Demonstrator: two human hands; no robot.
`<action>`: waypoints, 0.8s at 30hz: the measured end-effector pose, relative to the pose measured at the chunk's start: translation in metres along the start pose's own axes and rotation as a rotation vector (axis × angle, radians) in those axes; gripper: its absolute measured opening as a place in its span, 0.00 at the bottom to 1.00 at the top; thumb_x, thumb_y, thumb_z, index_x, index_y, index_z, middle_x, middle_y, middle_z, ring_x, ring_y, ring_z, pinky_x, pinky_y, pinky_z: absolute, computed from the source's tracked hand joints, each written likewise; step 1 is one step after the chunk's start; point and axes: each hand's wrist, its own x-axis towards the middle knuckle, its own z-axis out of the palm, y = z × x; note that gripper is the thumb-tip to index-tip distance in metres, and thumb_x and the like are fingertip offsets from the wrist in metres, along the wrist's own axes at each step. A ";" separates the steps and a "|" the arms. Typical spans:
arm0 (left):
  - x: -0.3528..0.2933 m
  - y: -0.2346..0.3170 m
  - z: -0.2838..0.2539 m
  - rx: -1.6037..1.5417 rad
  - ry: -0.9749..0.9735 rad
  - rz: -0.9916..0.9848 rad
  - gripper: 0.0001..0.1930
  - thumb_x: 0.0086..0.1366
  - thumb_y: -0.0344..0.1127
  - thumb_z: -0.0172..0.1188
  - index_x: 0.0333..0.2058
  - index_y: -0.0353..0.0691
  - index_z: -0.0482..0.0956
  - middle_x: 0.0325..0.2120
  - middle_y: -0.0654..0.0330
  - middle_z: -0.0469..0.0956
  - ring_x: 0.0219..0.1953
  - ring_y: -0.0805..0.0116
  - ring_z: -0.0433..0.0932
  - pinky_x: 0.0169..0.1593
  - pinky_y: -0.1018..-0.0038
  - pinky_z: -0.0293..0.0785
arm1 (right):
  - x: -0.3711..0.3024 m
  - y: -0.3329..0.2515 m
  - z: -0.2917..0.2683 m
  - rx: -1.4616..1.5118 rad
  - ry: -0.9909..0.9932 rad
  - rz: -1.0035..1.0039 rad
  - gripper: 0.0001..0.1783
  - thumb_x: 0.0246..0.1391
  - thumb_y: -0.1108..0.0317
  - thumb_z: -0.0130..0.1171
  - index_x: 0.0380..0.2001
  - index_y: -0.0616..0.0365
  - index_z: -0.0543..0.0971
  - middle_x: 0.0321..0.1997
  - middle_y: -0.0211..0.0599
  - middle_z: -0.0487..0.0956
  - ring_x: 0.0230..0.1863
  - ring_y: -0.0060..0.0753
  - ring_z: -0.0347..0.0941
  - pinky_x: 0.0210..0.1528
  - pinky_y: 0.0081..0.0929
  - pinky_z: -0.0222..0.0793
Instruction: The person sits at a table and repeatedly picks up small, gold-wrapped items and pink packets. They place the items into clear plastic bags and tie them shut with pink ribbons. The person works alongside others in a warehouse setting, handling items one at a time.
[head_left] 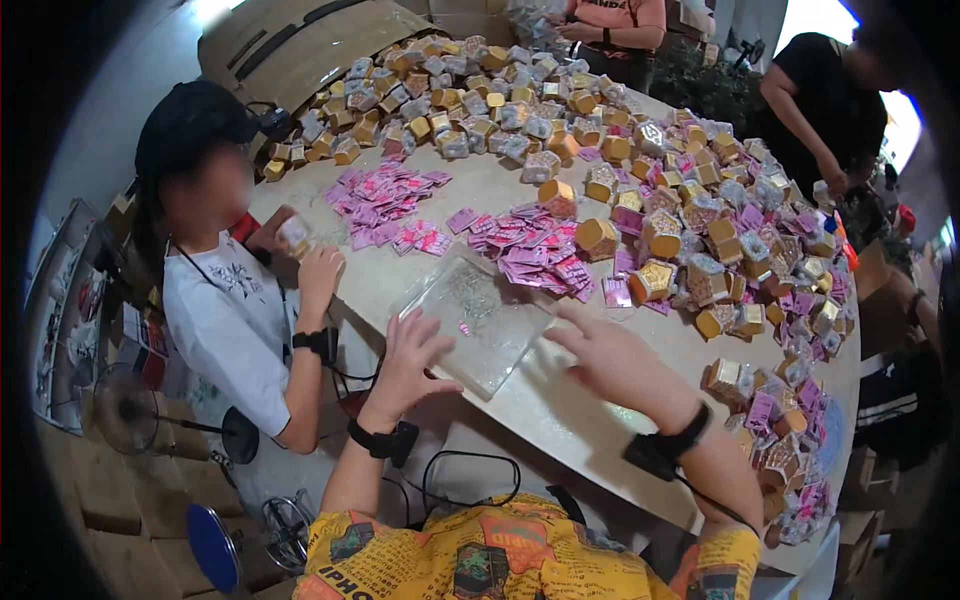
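A clear, shallow rectangular tray [497,372] lies on the table in front of me, near its edge. Small shiny bits and a tiny pink piece [464,328] are inside it. My left hand [412,358] is at the tray's near left side, fingers spread and holding nothing. Over by the right rim, my right hand [625,368] is slightly blurred, its fingers stretched toward the tray; nothing shows in it. Just beyond the tray lies a pile of pink packets [535,250], with another pink pile [380,200] farther left.
Gold and silver wrapped boxes [480,95] heap across the table's far side, and more [720,250] mixed with pink packets run down the right. A co-worker in white [225,290] holds a small wrapped item at left. Other people [825,110] stand beyond the table.
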 end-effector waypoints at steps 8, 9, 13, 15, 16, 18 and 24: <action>-0.009 0.032 0.027 -0.054 0.023 0.048 0.16 0.44 0.46 0.68 0.25 0.41 0.74 0.41 0.58 0.71 0.54 0.53 0.62 0.61 0.41 0.39 | -0.001 0.021 0.028 -0.051 -0.312 0.016 0.24 0.41 0.66 0.62 0.46 0.51 0.72 0.47 0.37 0.70 0.42 0.43 0.71 0.42 0.37 0.68; -0.010 0.040 0.028 -0.060 0.026 0.048 0.17 0.43 0.46 0.68 0.24 0.41 0.74 0.41 0.57 0.71 0.54 0.53 0.62 0.61 0.41 0.39 | -0.009 0.037 0.019 0.039 -0.261 0.026 0.24 0.41 0.65 0.63 0.45 0.51 0.72 0.46 0.36 0.71 0.42 0.42 0.71 0.42 0.37 0.67; -0.005 0.057 0.031 -0.072 0.001 0.021 0.20 0.43 0.47 0.68 0.31 0.40 0.75 0.43 0.56 0.69 0.54 0.51 0.61 0.61 0.42 0.39 | -0.009 0.086 -0.012 -0.585 0.069 0.395 0.26 0.37 0.64 0.65 0.44 0.49 0.72 0.41 0.38 0.71 0.41 0.44 0.70 0.42 0.38 0.66; 0.003 0.068 0.017 -0.086 -0.019 0.002 0.25 0.42 0.46 0.69 0.38 0.40 0.75 0.45 0.55 0.68 0.54 0.50 0.61 0.62 0.44 0.39 | -0.010 0.109 -0.005 -0.739 0.174 0.471 0.27 0.35 0.62 0.66 0.44 0.48 0.72 0.39 0.41 0.71 0.42 0.45 0.70 0.41 0.38 0.66; 0.010 0.073 0.009 -0.132 0.008 0.023 0.25 0.43 0.46 0.69 0.39 0.40 0.74 0.44 0.55 0.69 0.53 0.51 0.62 0.62 0.47 0.42 | -0.011 0.119 0.001 -0.719 0.169 0.519 0.29 0.34 0.61 0.67 0.45 0.47 0.72 0.40 0.41 0.71 0.43 0.45 0.69 0.42 0.39 0.65; 0.019 0.080 -0.005 -0.212 0.052 0.047 0.25 0.44 0.44 0.69 0.41 0.41 0.74 0.43 0.54 0.70 0.52 0.52 0.64 0.62 0.52 0.48 | -0.011 0.128 0.008 -0.640 0.179 0.568 0.33 0.32 0.60 0.69 0.47 0.46 0.71 0.40 0.43 0.71 0.44 0.45 0.69 0.42 0.39 0.65; 0.041 0.134 0.028 -1.587 -0.524 -0.289 0.23 0.66 0.49 0.47 0.48 0.34 0.69 0.42 0.49 0.72 0.47 0.57 0.72 0.51 0.67 0.68 | -0.042 0.135 -0.026 0.108 0.498 0.418 0.36 0.33 0.61 0.70 0.51 0.49 0.69 0.40 0.39 0.71 0.41 0.40 0.70 0.45 0.35 0.66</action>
